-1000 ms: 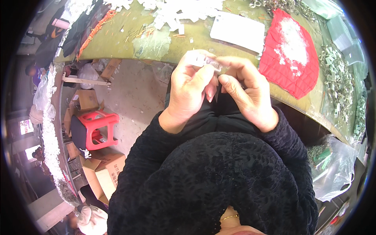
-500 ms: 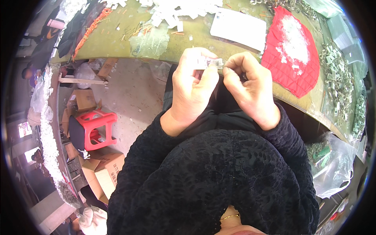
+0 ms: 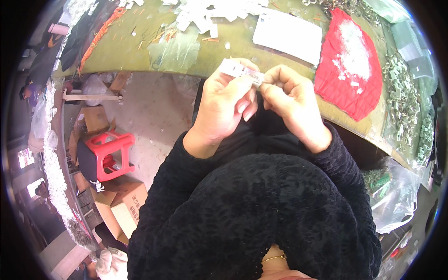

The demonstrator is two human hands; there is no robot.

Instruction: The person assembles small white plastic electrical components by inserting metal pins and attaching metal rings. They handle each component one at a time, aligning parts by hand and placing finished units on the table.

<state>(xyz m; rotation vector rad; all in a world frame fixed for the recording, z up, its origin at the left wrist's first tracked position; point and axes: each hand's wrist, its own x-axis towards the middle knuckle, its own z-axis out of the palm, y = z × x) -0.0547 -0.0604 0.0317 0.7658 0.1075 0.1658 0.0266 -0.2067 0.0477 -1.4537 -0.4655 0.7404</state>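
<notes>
My left hand is closed, its thumb and fingers pinching a small white card with a clear, printed piece at its right end. At that end my right hand has thumb and forefinger pressed together. Whatever lies between those right fingertips is hidden or too small to name. Both hands are just off the table's near edge, above my lap. Beyond them on the table, a red quilted cloth bears a heap of small clear pieces. A blank white board lies left of the cloth.
Many white cards are scattered along the far side of the green table. Metal clips lie in piles at the right. On the floor stand a red stool and cardboard boxes. A clear plastic bag hangs at lower right.
The white card has turned in my left hand, its right end now tilting downward. My left fingers have curled under it, and my right fingertips have come closer to its end.
</notes>
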